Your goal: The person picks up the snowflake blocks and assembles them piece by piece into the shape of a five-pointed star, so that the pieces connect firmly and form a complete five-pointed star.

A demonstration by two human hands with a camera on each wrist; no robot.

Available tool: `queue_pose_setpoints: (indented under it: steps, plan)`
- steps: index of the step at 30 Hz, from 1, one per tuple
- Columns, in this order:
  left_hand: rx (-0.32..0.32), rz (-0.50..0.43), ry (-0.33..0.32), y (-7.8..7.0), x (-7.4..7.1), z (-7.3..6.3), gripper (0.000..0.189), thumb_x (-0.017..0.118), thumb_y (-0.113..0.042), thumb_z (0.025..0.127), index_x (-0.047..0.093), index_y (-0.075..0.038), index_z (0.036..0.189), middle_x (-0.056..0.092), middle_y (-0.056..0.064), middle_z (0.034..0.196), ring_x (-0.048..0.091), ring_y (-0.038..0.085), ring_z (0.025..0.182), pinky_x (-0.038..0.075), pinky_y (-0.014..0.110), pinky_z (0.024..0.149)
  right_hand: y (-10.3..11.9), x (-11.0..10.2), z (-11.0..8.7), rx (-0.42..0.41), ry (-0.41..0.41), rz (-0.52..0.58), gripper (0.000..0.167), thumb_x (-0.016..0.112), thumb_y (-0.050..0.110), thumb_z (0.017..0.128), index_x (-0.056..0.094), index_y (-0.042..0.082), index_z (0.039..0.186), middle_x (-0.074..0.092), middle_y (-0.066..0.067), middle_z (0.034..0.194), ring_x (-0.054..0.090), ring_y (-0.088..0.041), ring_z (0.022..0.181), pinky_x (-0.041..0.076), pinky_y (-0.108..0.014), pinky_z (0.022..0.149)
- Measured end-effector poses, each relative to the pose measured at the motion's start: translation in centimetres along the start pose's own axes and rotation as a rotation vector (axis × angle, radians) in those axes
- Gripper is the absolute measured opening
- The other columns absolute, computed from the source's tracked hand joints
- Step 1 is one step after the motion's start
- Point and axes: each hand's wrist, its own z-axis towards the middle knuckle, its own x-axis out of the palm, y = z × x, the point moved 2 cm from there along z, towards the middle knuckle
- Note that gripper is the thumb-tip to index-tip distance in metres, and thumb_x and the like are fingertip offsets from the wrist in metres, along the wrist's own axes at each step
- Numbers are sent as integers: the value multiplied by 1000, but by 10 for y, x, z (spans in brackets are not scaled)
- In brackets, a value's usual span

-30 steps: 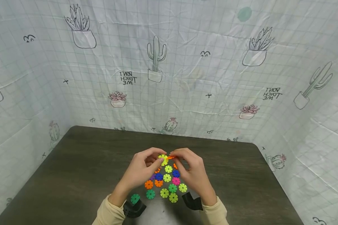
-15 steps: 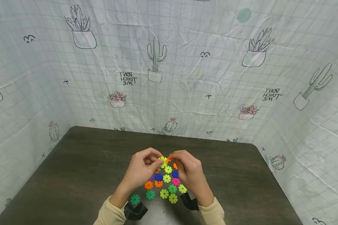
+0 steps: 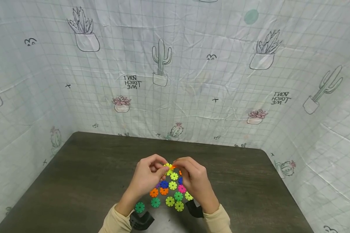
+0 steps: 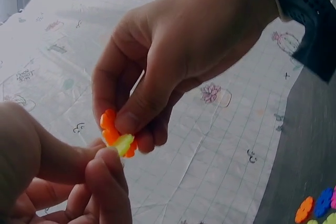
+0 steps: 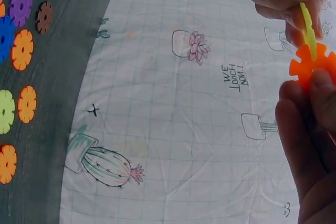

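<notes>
Between thumb and fingers, my left hand point(image 3: 147, 174) pinches a yellow notched plastic disc point(image 5: 307, 24). My right hand point(image 3: 194, 176) pinches an orange notched disc point(image 5: 301, 70) by its face. The two discs meet edge to edge, roughly at right angles, held above the table. In the right wrist view the yellow disc's edge overlaps the orange rim at a notch; how deep it sits cannot be told. Fingers hide much of both discs in the left wrist view, where the orange one point(image 4: 108, 124) shows behind the yellow one point(image 4: 124, 144).
Loose notched discs lie on the dark table point(image 3: 105, 161) below the hands, among them a green disc point(image 3: 139, 207), a pink disc point(image 3: 182, 188), a blue disc point(image 3: 164, 184) and a brown disc point(image 5: 44, 17). A printed cloth point(image 3: 186, 81) hangs around the table's back and sides.
My right hand has shifted slightly left, bringing the orange disc against the yellow one and turning it. My left hand stays nearly in place, still pinching the yellow disc.
</notes>
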Motion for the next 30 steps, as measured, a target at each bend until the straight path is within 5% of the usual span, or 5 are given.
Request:
queue_pose_setpoints:
  steps: [6, 12, 19, 24, 30]
  plan:
    - [40, -5, 31, 3, -7, 3, 8, 68, -8, 97, 69, -3, 104, 67, 23, 83, 63, 13, 62, 51, 24, 51, -5, -6, -1, 41, 65, 13, 37, 75, -7, 86, 70, 6, 120, 71, -7, 115, 70, -19, 99, 60, -24, 82]
    - [27, -43, 1, 4, -14, 5, 12, 67, -6, 97, 67, -3, 108, 65, 23, 87, 64, 13, 67, 57, 24, 62, -33, -11, -10, 296, 123, -16, 52, 78, 12, 90, 62, 14, 138, 67, -8, 130, 66, -21, 108, 60, -39, 82]
    - [-6, -60, -3, 3, -14, 6, 15, 67, -5, 97, 65, -3, 111, 62, 15, 89, 66, 15, 72, 58, 25, 67, -83, 19, -52, 679, 523, -120, 38, 67, 19, 99, 64, 9, 136, 56, -20, 142, 51, -46, 131, 42, -64, 107]
    - [-18, -53, 1, 3, -13, 6, 14, 66, -6, 98, 64, -2, 111, 60, 14, 89, 65, 16, 72, 58, 25, 67, -92, 34, -71, 699, 799, -199, 44, 60, 14, 102, 56, 15, 146, 44, -21, 155, 37, -55, 140, 31, -74, 110]
    - [-44, -80, -14, 0, -15, 6, 12, 65, -5, 98, 62, -2, 110, 61, 14, 90, 66, 17, 73, 59, 25, 68, -92, 38, -68, 629, 677, -291, 30, 70, 5, 94, 73, 9, 123, 64, -18, 132, 57, -48, 120, 48, -63, 102]
